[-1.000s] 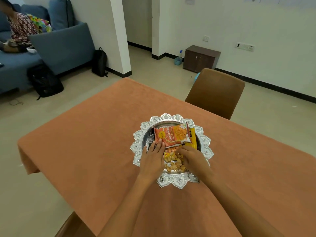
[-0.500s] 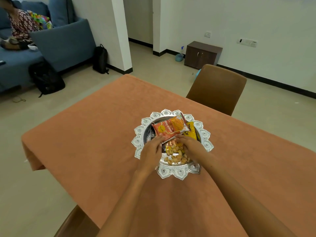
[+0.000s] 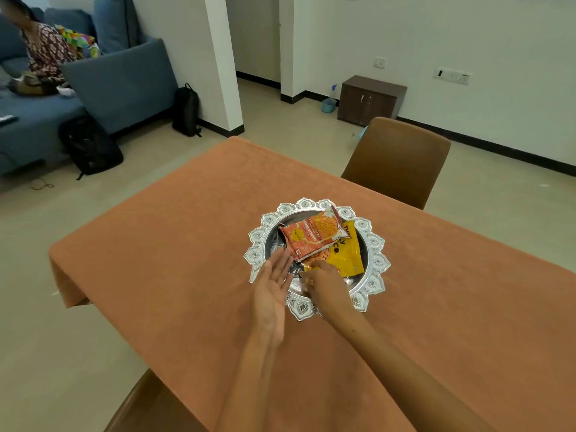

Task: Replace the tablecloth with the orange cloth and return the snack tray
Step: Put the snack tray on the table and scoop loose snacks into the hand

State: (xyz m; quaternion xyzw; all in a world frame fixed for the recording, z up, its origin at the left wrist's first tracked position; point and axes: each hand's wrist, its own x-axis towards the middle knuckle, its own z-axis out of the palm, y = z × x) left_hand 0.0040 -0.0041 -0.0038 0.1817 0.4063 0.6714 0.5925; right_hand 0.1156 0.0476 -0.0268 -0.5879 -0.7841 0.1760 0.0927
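I am looking down at the bench, and the orange cloth (image 3: 193, 251) is lying flat all over it, hanging down at the near left corner. So the cloth part of the job looks done to me. The snack tray (image 3: 375, 244), the shiny silver one with the petal rim, is sitting on the cloth near the middle of the bench.

Something has just changed inside the tray. A second ago I was seeing a heap of loose little snacks in the near part of it, with both hands down among them. Now the yellow packet (image 3: 346, 254) is lying further out in the open, and most of that heap is hidden; only a few loose bits are peeking out beside the packets. The orange packet (image 3: 313, 233) is tipped at a slant and is lying partly on top of the yellow one.

My left hand (image 3: 274, 275) has come up off the snacks. It is open wide and flat, holding nothing, with its fingertips close to the near corner of the orange packet. My right hand (image 3: 324, 282) is curled over the near edge of the yellow packet. I cannot tell if it is pinching the packet or only pressing on it.

I think I am only tidying the packets now, so the job is nearly finished.
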